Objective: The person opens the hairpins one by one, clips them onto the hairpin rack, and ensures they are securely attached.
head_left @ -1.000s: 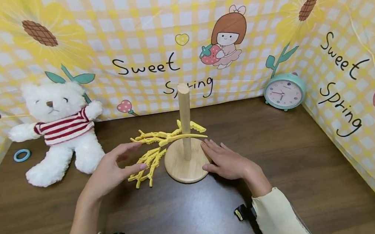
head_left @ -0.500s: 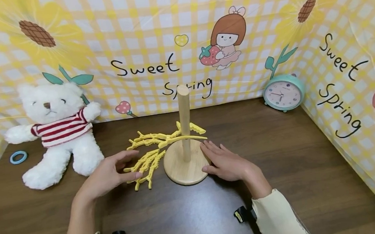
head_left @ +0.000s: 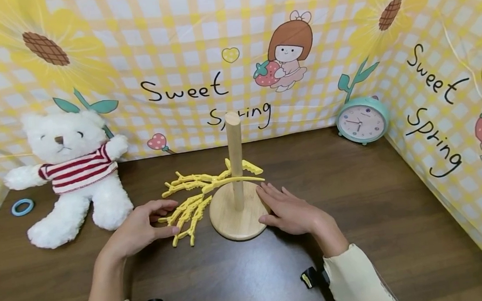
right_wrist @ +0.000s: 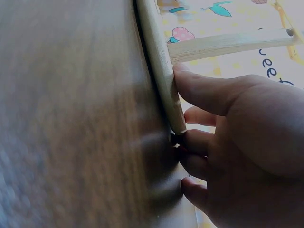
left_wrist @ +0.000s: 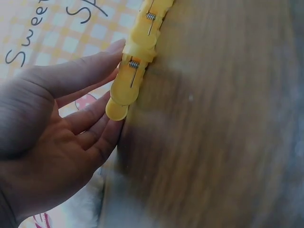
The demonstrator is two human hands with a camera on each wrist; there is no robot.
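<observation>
Several yellow hair clips [head_left: 192, 211] lie fanned out on the table, left of and partly behind a wooden stand with a round base [head_left: 230, 228] and an upright rod [head_left: 235, 151]. One long clip stretches across the rod. My left hand [head_left: 138, 229] is at the clips' near left ends, its thumb and fingers spread on either side of them. In the left wrist view, spring joints show on the clips [left_wrist: 128, 83], close to the thumb. My right hand [head_left: 290, 209] rests on the base's right edge. Its thumb lies on top of the base [right_wrist: 159, 52], with some fingers at the rim.
A white teddy bear [head_left: 84, 176] in a striped shirt sits back left, beside a blue ring [head_left: 22, 207]. An alarm clock [head_left: 360, 120] stands in the back right corner. Checked cloth walls [head_left: 179, 31] bound the table [head_left: 358, 207] at the back and sides.
My left hand has come slightly down and closer around the clips' ends. The right hand stays on the base. The view has shifted a little; clips and stand keep their places.
</observation>
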